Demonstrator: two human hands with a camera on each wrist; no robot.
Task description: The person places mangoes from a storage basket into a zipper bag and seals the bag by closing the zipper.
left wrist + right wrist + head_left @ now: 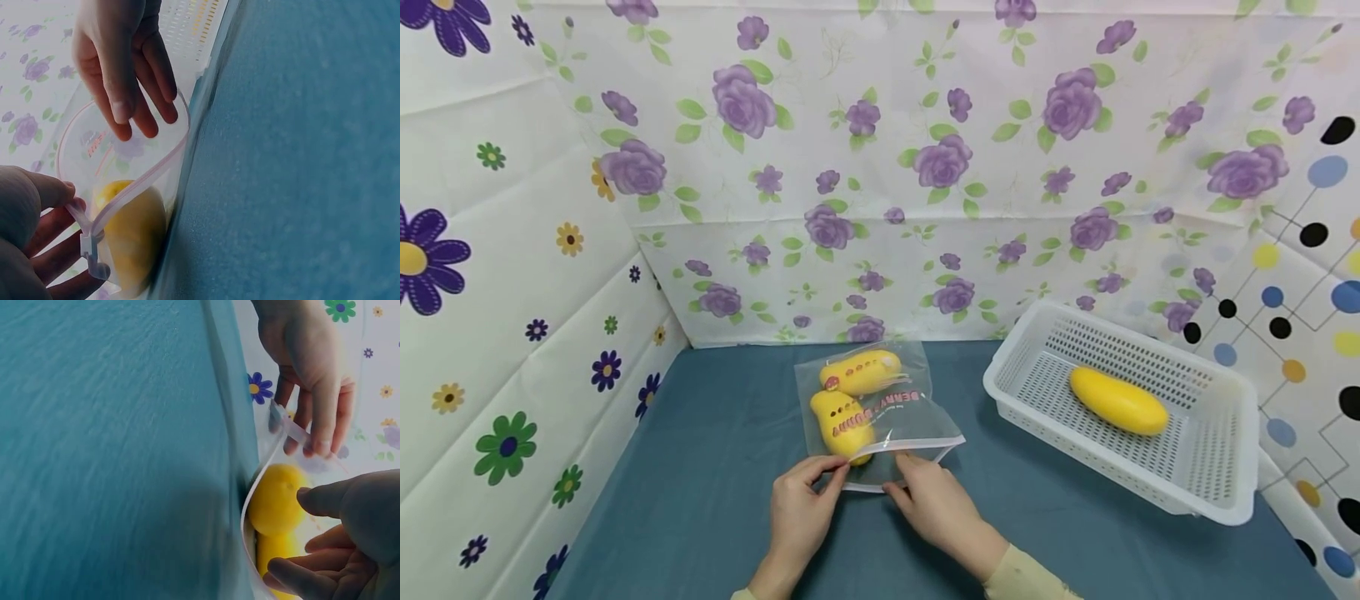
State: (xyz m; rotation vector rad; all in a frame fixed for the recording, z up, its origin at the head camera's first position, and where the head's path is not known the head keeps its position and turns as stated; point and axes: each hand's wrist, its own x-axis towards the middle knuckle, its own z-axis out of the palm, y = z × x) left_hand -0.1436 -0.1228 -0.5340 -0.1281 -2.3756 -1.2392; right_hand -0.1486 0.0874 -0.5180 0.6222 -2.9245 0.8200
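A clear zip bag (pixel 891 417) with pink lettering lies on the table, its mouth toward me. Inside are two yellow toys with small printed faces: a long rounded one (pixel 868 369) at the far end and a pear-shaped one (pixel 837 417) closer to the mouth. My left hand (pixel 801 506) pinches the left end of the bag's rim, near the zip slider (pixel 89 245). At the gaping mouth, my right hand (pixel 942 510) holds nothing, its fingers (pixel 145 119) loosely extended and reaching into the opening. The right wrist view shows its thumb close to a yellow toy (pixel 276 499).
On the right stands a white perforated plastic basket (pixel 1120 479) with one plain yellow elongated object (pixel 1118 400) in it. A blue-green cloth (pixel 715 467) covers the table. Flower-patterned sheets (pixel 895 275) hang at the back and left, a dotted one (pixel 1292 333) at the right.
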